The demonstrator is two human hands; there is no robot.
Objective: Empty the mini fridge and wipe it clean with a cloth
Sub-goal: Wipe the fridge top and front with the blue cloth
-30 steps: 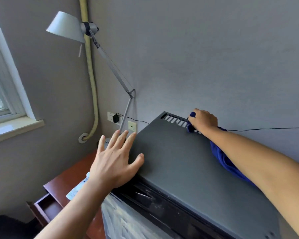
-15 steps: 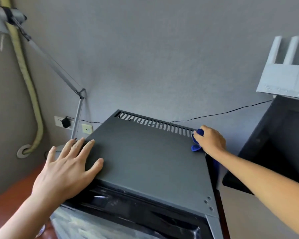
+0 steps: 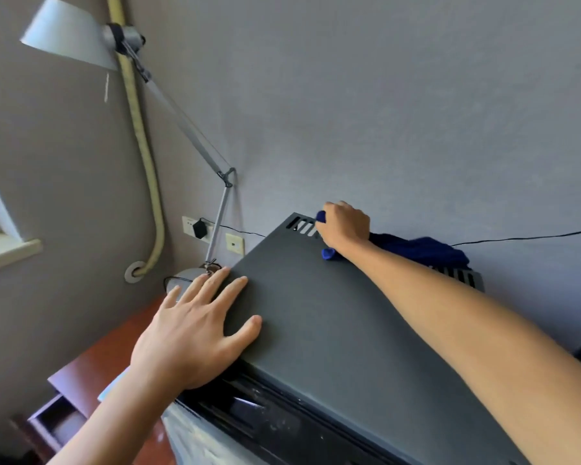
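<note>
My right hand [image 3: 344,226] bunches the blue cloth [image 3: 420,250] tightly over the mini fridge [image 3: 332,317] vent slots [image 3: 302,225]. Beside this grip, cloth could snag there; my left hand [image 3: 195,327] lies flat, fingers spread.

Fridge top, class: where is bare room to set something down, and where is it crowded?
The fridge top is bare between the left hand at its front-left corner and the right forearm. Crowded along the rear vent slots, where the right hand grips the blue cloth.

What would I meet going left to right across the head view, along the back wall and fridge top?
Window sill → yellow hose → wall socket → left hand → right hand → blue cloth.
</note>
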